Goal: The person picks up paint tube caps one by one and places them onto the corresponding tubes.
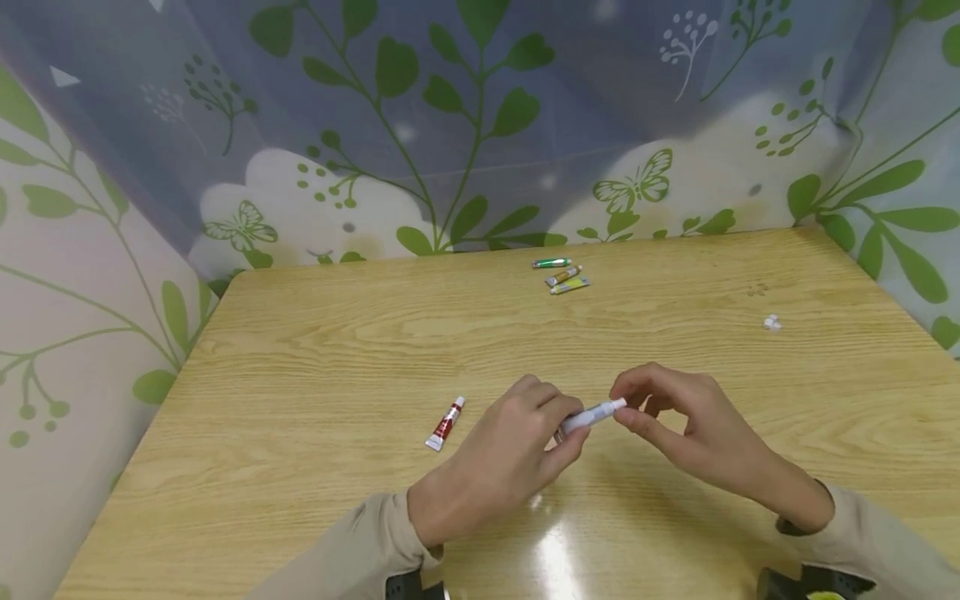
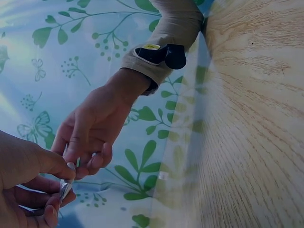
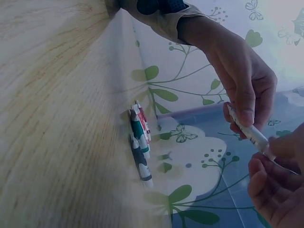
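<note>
A whitish paint tube [image 1: 588, 417] with a white cap [image 1: 619, 403] is held above the table, its capped end pointing right. My left hand [image 1: 510, 442] grips the tube's body between thumb and fingers. At the other end, my right hand [image 1: 690, 425] pinches the cap between thumb and index finger. In the right wrist view, dark lettering shows on the tube [image 3: 249, 133], and the left hand [image 3: 244, 80] is above the right hand [image 3: 280, 185]. On the table to the left of my left hand lies a red paint tube [image 1: 446, 423].
Toward the back of the wooden table [image 1: 337, 333] lie a green tube [image 1: 551, 263], a brownish-gold tube [image 1: 564, 276] and a yellow tube [image 1: 570, 286]. Small white pieces [image 1: 772, 322] sit at the right. Leaf-patterned cloth [image 1: 480, 125] stands behind the table and at its sides.
</note>
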The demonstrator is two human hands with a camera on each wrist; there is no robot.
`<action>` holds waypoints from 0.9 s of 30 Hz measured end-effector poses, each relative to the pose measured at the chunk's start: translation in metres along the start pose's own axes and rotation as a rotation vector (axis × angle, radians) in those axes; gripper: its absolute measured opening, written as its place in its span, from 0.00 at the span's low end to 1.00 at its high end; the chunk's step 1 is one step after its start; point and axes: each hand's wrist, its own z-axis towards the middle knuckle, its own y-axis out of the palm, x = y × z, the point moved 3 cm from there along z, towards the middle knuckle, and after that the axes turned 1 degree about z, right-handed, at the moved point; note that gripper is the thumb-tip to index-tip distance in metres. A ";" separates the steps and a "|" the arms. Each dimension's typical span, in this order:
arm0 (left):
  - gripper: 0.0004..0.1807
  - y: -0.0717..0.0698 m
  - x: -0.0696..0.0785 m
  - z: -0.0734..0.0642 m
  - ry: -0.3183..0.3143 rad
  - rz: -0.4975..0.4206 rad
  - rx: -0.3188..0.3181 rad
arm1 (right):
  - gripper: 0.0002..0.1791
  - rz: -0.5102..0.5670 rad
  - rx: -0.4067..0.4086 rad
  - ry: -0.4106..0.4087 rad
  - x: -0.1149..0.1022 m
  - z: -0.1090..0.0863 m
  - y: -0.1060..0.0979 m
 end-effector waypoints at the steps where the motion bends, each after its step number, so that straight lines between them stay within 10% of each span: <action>1: 0.05 0.000 0.000 0.000 -0.001 -0.005 0.004 | 0.12 0.000 -0.003 -0.016 0.000 0.000 0.000; 13: 0.04 -0.002 0.000 -0.001 0.010 -0.011 0.024 | 0.05 0.045 0.078 -0.132 0.007 -0.001 0.004; 27: 0.05 -0.001 0.001 0.000 0.009 0.002 0.009 | 0.13 -0.152 0.069 -0.172 0.007 0.002 0.008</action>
